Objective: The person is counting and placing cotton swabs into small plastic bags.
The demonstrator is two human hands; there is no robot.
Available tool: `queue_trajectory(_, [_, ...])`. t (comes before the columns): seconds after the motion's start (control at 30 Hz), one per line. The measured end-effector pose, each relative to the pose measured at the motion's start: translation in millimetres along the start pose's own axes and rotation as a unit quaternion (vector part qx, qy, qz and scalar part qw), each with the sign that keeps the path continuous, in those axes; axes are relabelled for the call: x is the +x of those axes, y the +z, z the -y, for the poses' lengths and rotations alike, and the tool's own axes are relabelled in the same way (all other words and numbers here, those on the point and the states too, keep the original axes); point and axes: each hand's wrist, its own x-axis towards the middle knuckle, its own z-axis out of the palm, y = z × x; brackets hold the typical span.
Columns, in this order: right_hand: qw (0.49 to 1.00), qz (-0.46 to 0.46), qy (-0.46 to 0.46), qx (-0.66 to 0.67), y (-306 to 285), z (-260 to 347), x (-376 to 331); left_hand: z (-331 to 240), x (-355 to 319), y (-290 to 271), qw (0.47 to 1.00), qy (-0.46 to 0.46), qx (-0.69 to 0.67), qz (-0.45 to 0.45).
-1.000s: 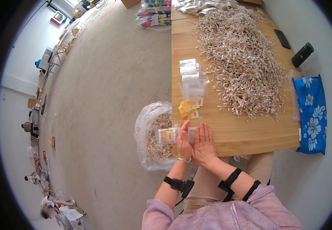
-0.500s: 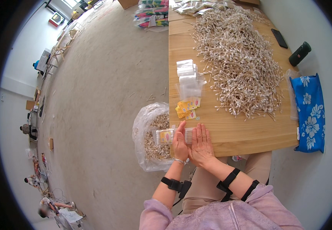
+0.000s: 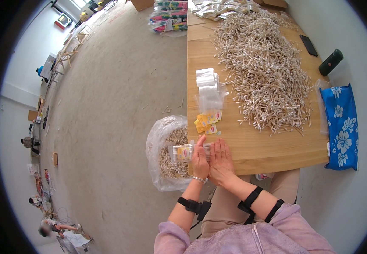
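A clear packet of cotton swabs point(image 3: 181, 153) with a yellow and white label lies across the table's left edge, its labelled end jutting out past it. My left hand point(image 3: 199, 160) stands on its side across the packet, fingers stretched out together. Close on its right, my right hand point(image 3: 221, 163) lies flat, fingers extended, over the packet's other end. A strip of swabs shows between the hands; what is under the palms is hidden. Just beyond are yellow label cards point(image 3: 207, 121) and a stack of clear plastic bags point(image 3: 209, 91).
A large heap of loose cotton swabs point(image 3: 264, 72) covers much of the wooden table point(image 3: 276, 154). On the right are a phone point(image 3: 308, 45), a dark green bottle point(image 3: 331, 62) and a blue flowered pouch point(image 3: 340, 127). Below the left edge sits a plastic sack point(image 3: 154, 146) of swabs.
My right hand has slid slightly left, towards my left hand. The packet and my left hand look almost unchanged.
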Motion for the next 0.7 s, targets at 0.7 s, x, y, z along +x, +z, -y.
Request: queue_trajectory(0.7, [0.999,-0.002,-0.037,0.008,2,2,1,23,-12,-10,0.995,0.065,0.072,-0.029])
